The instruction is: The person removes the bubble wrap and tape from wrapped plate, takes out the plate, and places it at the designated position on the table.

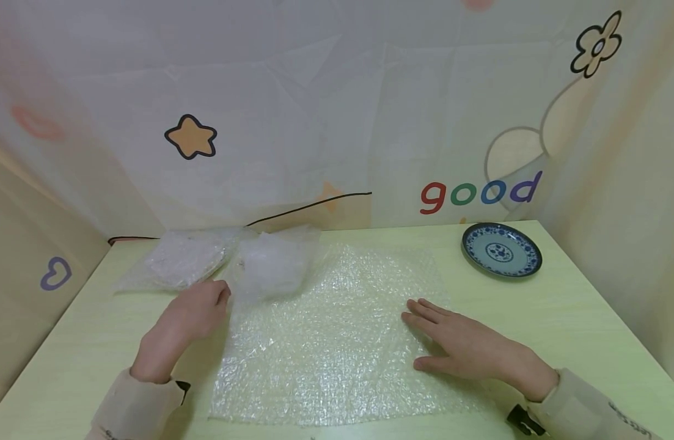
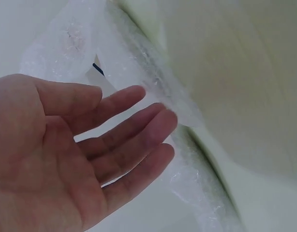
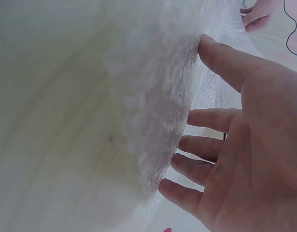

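A clear sheet of bubble wrap [image 1: 326, 342] lies spread across the middle of the table. My right hand [image 1: 463, 345] rests on its right part with fingers spread, and in the right wrist view the fingertips [image 3: 187, 166] meet the sheet's surface. By the sheet's left edge is my left hand [image 1: 199, 308], its fingers loosely bent. The left wrist view shows nothing in that palm [image 2: 51, 164]; bubble wrap [image 2: 143, 63] lies just beyond its fingertips. Behind the left hand sits a bubble-wrapped bundle [image 1: 185, 256], its contents obscured by the wrap.
A second wrapped, whitish bundle [image 1: 276, 260] overlaps the sheet's back left corner. At the back right stands a blue-and-white patterned plate [image 1: 498, 250] with a dark rim. A printed curtain [image 1: 326, 122] hangs behind the pale table [image 1: 578, 324] and along its sides.
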`<state>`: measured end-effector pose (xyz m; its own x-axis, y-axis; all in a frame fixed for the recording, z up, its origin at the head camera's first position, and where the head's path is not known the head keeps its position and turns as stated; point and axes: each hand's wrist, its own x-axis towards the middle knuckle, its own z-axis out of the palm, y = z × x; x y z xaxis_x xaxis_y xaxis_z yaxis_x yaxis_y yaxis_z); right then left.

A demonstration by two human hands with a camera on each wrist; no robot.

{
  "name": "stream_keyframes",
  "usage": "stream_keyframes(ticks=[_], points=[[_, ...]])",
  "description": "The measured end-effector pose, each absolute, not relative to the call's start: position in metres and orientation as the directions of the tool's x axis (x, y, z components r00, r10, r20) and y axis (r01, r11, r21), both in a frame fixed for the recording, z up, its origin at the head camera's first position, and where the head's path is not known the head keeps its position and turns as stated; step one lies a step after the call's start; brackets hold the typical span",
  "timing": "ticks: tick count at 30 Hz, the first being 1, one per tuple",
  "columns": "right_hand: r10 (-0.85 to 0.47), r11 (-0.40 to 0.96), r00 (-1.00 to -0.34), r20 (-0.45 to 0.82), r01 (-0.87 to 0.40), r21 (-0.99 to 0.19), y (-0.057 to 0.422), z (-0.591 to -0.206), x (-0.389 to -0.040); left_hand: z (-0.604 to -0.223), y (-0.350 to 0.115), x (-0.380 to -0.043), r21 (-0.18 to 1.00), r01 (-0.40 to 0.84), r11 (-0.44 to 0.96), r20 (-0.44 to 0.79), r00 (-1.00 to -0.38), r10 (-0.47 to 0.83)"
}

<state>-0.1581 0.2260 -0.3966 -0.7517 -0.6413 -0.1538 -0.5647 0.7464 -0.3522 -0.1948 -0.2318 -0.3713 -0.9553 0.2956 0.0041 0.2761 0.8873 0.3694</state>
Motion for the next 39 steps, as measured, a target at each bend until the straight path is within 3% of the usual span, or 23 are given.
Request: stream_keyframes(ticks=[7,14,25,39], points=[[-0.642,0.746,-0.752,-0.150,-0.567,-0.348,0.226,-0.396,-0.158,-0.375,-0.231,-0.199,0.394,0.250,0.885,0.087,-0.968,0.234],[-0.641,0.747,-0.752,-0.154,-0.564,-0.352,0.225,-0.396,-0.159,-0.387,-0.233,-0.209,0.367,0.412,0.834,0.156,-0.911,0.382],[-0.630,0.755,-0.757,-0.175,-0.543,-0.368,0.225,-0.395,-0.159,-0.389,-0.237,-0.207,0.363,0.445,0.819,0.057,-0.888,0.457],[-0.622,0.759,-0.759,-0.190,-0.526,-0.384,0.225,-0.395,-0.159,-0.384,-0.235,-0.197,0.442,0.359,0.822,-0.068,-0.900,0.430]])
